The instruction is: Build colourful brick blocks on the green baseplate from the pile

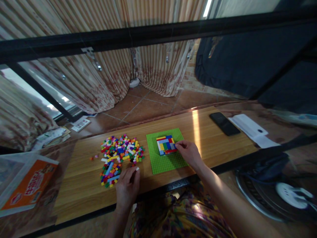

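Observation:
A green baseplate (158, 165) lies on the wooden table, bearing a low block of toy bricks (165, 145) in blue, red, yellow, white and green. My right hand (190, 152) reaches to the right side of that block, thumb and forefinger pinched together at its edge. Whatever sits between those fingertips is hidden. Just in front of the loose brick pile (122, 148), my left hand (127, 186) is closed, with a small white brick (137, 169) showing at its thumb and fingertips.
A black phone (224, 124) and white paper (249, 127) lie to the right on the table (81, 191). At the left stands a clear box with an orange label (31, 185). A dark bar (173, 185) edges the table's near side. Striped curtains (153, 66) hang beyond.

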Demonstrator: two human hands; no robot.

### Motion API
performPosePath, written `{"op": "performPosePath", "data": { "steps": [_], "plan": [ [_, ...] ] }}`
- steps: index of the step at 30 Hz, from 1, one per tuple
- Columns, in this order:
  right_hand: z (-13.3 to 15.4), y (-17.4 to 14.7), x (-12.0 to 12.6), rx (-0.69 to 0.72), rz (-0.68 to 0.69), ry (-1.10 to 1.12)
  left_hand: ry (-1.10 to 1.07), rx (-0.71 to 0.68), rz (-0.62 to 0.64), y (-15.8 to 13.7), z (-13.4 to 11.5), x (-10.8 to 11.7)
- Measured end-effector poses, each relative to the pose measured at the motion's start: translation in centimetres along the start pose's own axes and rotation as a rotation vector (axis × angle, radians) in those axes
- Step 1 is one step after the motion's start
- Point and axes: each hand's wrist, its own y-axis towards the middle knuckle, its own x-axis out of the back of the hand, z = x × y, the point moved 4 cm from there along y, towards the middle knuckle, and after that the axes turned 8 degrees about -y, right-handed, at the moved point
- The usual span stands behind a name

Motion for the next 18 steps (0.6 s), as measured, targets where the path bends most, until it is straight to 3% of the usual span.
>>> {"op": "performPosePath", "data": {
  "steps": [14,18],
  "plan": [
    [-0.78,0.77,-0.7,-0.008,0.073,0.022,-0.007,0.022,-0.023,-0.03,0.22,-0.3],
    [-0.92,0.04,-0.43,0.023,0.082,0.047,0.022,0.084,-0.039,-0.19,0.47,-0.26]
  ]
}}
